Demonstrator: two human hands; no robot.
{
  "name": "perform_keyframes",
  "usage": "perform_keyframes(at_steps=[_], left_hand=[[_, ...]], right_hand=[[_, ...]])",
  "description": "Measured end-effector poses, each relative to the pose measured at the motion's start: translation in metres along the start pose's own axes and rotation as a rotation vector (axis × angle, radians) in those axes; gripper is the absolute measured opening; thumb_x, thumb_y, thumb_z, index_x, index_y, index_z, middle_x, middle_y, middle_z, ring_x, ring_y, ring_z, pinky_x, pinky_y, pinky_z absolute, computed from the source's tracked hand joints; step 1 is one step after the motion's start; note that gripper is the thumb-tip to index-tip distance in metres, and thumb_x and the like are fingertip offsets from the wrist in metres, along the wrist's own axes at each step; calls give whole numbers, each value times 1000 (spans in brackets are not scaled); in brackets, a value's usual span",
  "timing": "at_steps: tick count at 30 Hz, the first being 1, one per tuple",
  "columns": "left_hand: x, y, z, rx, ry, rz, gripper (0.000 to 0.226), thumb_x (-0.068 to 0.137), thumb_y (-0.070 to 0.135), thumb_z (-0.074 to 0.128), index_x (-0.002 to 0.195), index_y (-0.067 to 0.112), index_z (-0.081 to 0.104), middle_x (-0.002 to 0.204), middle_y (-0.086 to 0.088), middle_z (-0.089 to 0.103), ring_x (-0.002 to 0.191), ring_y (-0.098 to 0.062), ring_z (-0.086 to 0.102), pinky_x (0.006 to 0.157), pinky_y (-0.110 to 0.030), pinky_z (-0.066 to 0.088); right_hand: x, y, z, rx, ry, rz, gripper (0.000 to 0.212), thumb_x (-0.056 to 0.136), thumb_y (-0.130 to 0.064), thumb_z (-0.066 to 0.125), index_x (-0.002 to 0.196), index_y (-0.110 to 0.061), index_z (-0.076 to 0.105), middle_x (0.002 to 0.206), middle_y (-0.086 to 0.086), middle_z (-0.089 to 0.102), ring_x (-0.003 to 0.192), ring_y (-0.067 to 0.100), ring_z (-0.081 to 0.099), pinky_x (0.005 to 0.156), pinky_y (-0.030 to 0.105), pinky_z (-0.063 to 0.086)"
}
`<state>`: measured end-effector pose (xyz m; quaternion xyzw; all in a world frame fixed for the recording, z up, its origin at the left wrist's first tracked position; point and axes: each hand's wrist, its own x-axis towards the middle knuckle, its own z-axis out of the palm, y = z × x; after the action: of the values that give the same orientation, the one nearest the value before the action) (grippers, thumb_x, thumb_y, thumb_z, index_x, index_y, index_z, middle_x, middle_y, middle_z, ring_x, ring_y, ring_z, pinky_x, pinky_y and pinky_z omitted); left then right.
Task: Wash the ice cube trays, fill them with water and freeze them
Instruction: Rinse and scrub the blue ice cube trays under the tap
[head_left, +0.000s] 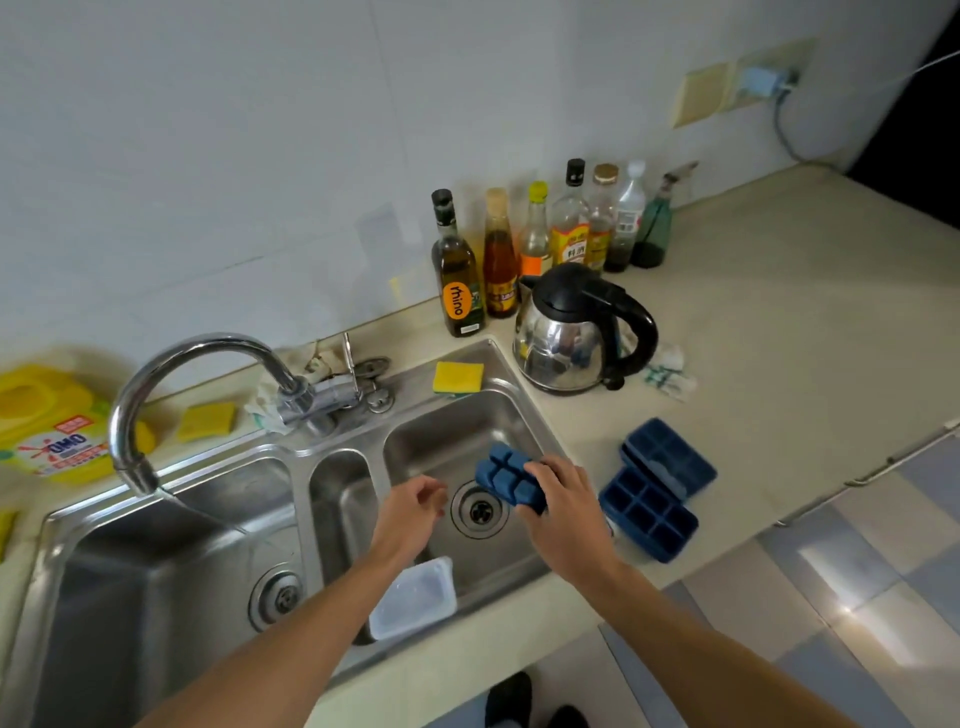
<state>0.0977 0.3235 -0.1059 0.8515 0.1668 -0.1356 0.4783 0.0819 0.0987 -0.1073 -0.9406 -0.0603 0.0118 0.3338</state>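
Note:
My right hand (563, 512) grips a dark blue ice cube tray (504, 475) turned bottom up over the right sink basin (457, 431), above the drain. My left hand (410, 512) hovers beside it with loosely curled fingers and holds nothing. Two more blue ice cube trays (657, 488) lie overlapping on the counter just right of the sink, cells facing up. A clear plastic lid (415, 597) leans in the basin's near corner. The chrome faucet (156, 395) arches over the left basin (156, 587), and a thin stream of water runs from it.
A steel kettle (576, 332) stands behind the right basin, with a row of bottles (545, 244) along the wall. A yellow sponge (457, 378) sits on the sink's back rim, another sponge (207, 421) left of the faucet. A yellow detergent pack (49, 421) lies far left.

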Motion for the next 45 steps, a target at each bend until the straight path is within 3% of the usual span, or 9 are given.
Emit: perform_keyframes(at_steps=[5,9,12,16,25,32,36,42,45], left_hand=[[18,7,15,73,-35,81,18,101,13,58,115,7,66,106,-10,71,96,-29,67,87,-39,58],[30,19,23,-16,-7,128,17,98,4,58,113,10,62,96,-5,69,88,-22,67,72,-22,57],[34,28,20,-70,-47,191,23,95,11,67,113,24,61,100,10,72,92,-1,68,82,-23,56],[38,41,24,-133,-55,245,12,92,19,71,99,27,65,90,12,74,86,0,70,72,-18,56],[17,71,66,-128,-71,167,11,91,5,67,84,13,69,74,-3,73,63,-17,68,59,-31,58],[-11,100,136,16,-88,119,11,92,11,70,84,20,70,70,4,75,60,-7,70,56,-19,55],[-20,109,165,103,-55,126,16,91,14,70,80,25,69,68,9,74,60,-10,70,57,-21,58],[-25,114,185,206,0,111,11,93,19,68,82,22,71,70,3,73,64,-11,70,72,-36,61],[-26,118,190,212,15,112,8,95,20,66,97,19,75,85,7,74,74,-11,71,77,-34,60]], right_hand=[[7,-5,-15,46,-1,47,53,95,-37,64,143,-21,51,140,-9,47,126,12,45,111,34,41],[24,-16,-26,349,36,280,32,92,-47,65,119,-31,59,113,-15,60,97,0,61,83,17,50],[36,-18,-31,682,-58,499,31,97,-51,59,103,-21,66,94,-1,73,78,12,72,76,36,63],[34,-7,-38,820,-150,565,50,103,-57,45,105,-14,69,74,9,74,62,23,70,59,34,57],[31,45,-81,497,-97,551,58,103,-51,43,81,-1,64,54,0,61,45,10,52,52,30,47],[26,120,-142,48,17,383,22,102,-41,55,102,-20,62,102,1,61,77,11,56,70,30,45],[21,156,-153,29,-94,458,36,102,-40,56,130,-17,55,126,8,51,90,21,58,81,32,45],[16,186,-156,113,-244,502,46,100,-42,56,138,-16,52,129,9,64,110,26,62,84,31,45],[17,187,-154,209,-303,498,38,100,-39,57,131,-17,55,116,11,70,87,22,64,74,33,50]])
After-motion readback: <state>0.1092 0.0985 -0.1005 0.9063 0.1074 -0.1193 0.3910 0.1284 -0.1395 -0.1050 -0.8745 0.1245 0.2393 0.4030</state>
